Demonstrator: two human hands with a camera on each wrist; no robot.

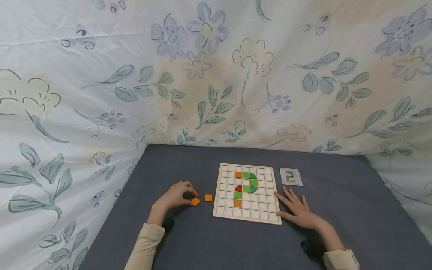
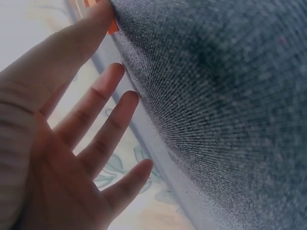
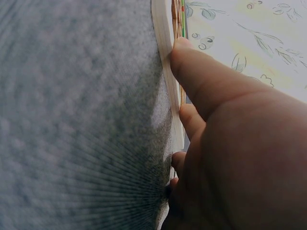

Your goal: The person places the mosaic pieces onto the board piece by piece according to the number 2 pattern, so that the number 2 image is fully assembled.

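My left hand (image 1: 177, 195) pinches an orange square tile (image 1: 195, 201) at the table, thumb and index finger at its edges; the left wrist view shows the thumb by the orange tile (image 2: 113, 27) and the other fingers spread. A second orange tile (image 1: 208, 197) lies flat between this hand and a wooden grid board (image 1: 263, 210). Several tiles sit in the board's cells: orange and green squares, green rounded pieces and a red rounded piece (image 1: 238, 188). Fingers spread, my right hand (image 1: 302, 213) touches the board's right edge, its thumb at the wooden rim (image 3: 168, 72) in the right wrist view.
A small printed card (image 1: 291, 176) with a coloured grid pattern lies right of the board, beyond the right hand. Dark grey cloth covers the table (image 1: 189, 161). Behind it and at the sides hangs a floral-printed white curtain (image 1: 216, 93).
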